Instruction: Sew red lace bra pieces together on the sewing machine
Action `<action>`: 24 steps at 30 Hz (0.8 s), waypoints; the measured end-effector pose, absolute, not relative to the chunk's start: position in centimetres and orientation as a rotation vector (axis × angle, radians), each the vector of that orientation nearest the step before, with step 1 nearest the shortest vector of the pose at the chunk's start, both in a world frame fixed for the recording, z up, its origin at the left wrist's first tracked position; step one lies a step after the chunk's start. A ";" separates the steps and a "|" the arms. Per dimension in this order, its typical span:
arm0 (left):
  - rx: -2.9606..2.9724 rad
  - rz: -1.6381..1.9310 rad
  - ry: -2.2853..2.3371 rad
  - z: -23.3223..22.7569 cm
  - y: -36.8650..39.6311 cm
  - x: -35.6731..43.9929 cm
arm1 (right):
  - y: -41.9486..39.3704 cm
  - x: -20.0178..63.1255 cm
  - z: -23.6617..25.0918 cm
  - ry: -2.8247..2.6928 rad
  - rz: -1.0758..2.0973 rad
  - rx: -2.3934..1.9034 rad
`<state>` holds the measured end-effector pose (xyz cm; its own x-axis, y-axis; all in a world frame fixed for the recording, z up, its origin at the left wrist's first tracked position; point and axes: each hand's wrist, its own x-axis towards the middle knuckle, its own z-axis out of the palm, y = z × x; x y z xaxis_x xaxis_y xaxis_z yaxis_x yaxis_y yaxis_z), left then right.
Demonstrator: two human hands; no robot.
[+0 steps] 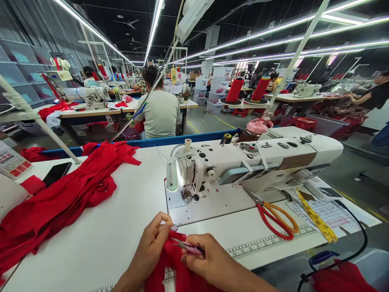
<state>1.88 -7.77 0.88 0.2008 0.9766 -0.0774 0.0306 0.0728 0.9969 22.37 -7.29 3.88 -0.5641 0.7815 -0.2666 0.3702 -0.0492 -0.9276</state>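
My left hand (pixel 151 243) pinches the upper edge of a piece of red fabric (pixel 167 259), close to the front edge of the table. Thumb and forefinger are pressed together at its corner. In my right hand (pixel 209 259) are small thread snips (pixel 192 248) with pink-purple handles, their blades pointing left toward the held edge. The fabric also hangs below my right hand, and its lower part runs out of view. Just beyond both hands stands a white sewing machine (pixel 212 162) with its needle area lit.
Large scissors (pixel 278 221) with red and orange handles lie on the right, beside a yellow tape measure (pixel 316 217) and paper sheets. A long heap of red fabric (pixel 69 198) and a phone (pixel 56 173) occupy the left. A co-worker (pixel 161 109) sits ahead.
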 end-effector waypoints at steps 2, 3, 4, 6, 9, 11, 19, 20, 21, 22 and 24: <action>1.194 0.899 1.068 1.3 -7.7 1.6 | -6.9 22.5 3.9 -1.820 1.729 -1.189; 1.149 0.843 1.040 1.5 -7.7 1.4 | -6.7 22.6 4.1 -1.797 1.754 -1.183; 1.100 0.790 1.015 1.7 -7.7 1.2 | -6.5 22.9 4.3 -1.784 1.765 -1.183; 1.012 0.710 0.984 2.0 -7.8 1.0 | -6.2 23.3 4.6 -1.778 1.750 -1.182; 0.972 0.686 0.997 2.1 -8.0 1.1 | -6.2 23.5 4.8 -1.806 1.690 -1.194; 0.965 0.688 1.013 2.0 -8.2 1.2 | -6.4 23.4 4.8 -1.839 1.612 -1.195; 1.065 0.661 1.118 1.6 -8.6 1.6 | -7.0 21.9 4.6 -1.948 1.389 -1.199; 1.073 0.646 1.115 1.6 -8.6 1.6 | -6.8 21.8 4.5 -1.909 1.411 -1.187; 1.077 0.634 1.109 1.7 -8.5 1.6 | -6.6 21.7 4.4 -1.863 1.435 -1.171; 1.081 0.626 1.104 1.8 -8.5 1.6 | -6.3 21.7 4.3 -1.816 1.446 -1.160; 1.085 0.617 1.096 1.9 -8.4 1.7 | -5.8 22.0 4.3 -1.744 1.377 -1.187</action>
<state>1.68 -8.43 1.93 0.3748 0.8399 -0.3926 0.0993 0.3846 0.9177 22.02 -5.82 4.33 -0.4099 0.9100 -0.0630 0.2727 0.0563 -0.9605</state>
